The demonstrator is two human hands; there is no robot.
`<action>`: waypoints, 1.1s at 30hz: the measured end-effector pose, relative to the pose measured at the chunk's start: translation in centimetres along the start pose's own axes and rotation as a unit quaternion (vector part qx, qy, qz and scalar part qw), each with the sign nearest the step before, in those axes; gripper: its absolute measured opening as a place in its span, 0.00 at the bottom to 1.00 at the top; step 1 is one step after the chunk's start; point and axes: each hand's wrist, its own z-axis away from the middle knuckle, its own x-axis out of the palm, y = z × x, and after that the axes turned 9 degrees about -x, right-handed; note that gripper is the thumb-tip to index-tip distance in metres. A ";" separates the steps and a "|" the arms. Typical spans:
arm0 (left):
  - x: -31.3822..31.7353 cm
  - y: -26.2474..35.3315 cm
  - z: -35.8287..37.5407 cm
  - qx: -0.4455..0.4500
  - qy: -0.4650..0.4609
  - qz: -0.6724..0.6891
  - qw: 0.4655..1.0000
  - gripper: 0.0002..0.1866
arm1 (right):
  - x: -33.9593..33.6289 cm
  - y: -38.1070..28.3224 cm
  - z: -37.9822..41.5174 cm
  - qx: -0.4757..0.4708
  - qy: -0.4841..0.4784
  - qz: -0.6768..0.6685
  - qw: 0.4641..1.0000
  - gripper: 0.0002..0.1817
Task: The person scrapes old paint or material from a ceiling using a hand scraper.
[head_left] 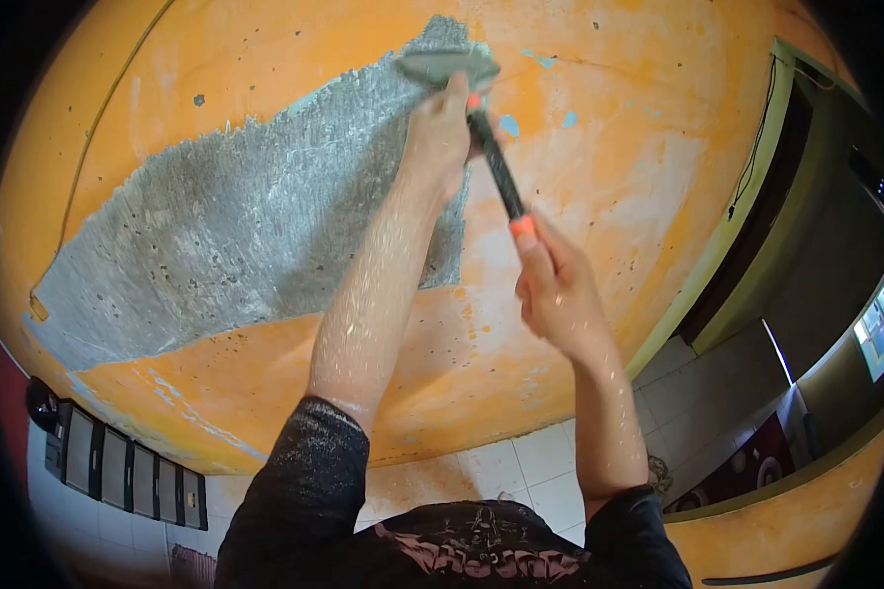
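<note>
A wall scraper [499, 167] with a wide grey head and a black-and-orange handle is against the upper part of an orange wall [638, 187]. My left hand [440, 133] grips it just below the head, thumb pointing up toward the blade; its other fingers are partly hidden. Lower on the handle, my right hand [560, 290] is closed around the orange end. The head lies over the top of a bare grey patch [236, 226] where the paint is off. Pale flakes cover both forearms.
A cord [90, 133] hangs down the wall at left. Below it stands a dark-framed drawer unit [113, 461] on the tiled floor [545, 461]. To the right is a doorway [756, 187] with a greenish frame. Dust lies along the wall's foot.
</note>
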 end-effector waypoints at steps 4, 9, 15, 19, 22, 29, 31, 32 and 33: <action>1.0 1.5 -1.5 0.043 -0.033 -0.001 0.999 0.27 | -1.0 -2.9 -1.4 0.048 -0.021 -0.024 0.998 0.25; -2.3 -4.0 2.0 -0.027 -0.010 -0.011 1.000 0.27 | 0.9 3.6 2.7 0.026 -0.016 -0.029 0.999 0.24; -4.5 -8.1 5.8 -0.086 0.031 -0.030 0.995 0.26 | 2.7 8.2 6.5 0.040 -0.001 -0.053 0.998 0.24; -2.2 -4.5 2.8 -0.038 0.018 -0.027 0.999 0.24 | 1.0 3.7 3.2 0.051 -0.018 -0.062 0.997 0.24; -1.7 -4.2 2.6 -0.029 0.021 -0.032 0.999 0.21 | 1.0 4.7 3.1 0.040 -0.017 -0.031 0.999 0.24; -5.0 -9.6 6.2 -0.076 0.038 -0.047 0.995 0.25 | 2.4 9.6 6.8 0.058 -0.001 -0.050 0.997 0.25; -4.3 -7.7 4.4 -0.048 0.020 -0.040 0.998 0.26 | 1.8 8.4 5.3 0.053 -0.008 -0.043 0.998 0.24; -3.8 -6.9 3.4 -0.042 0.015 -0.020 0.999 0.26 | 1.0 7.2 4.0 0.048 -0.020 -0.040 0.998 0.24; -3.1 -6.1 3.2 -0.037 0.015 -0.015 0.999 0.26 | 0.4 6.1 3.0 0.041 -0.031 -0.038 0.998 0.24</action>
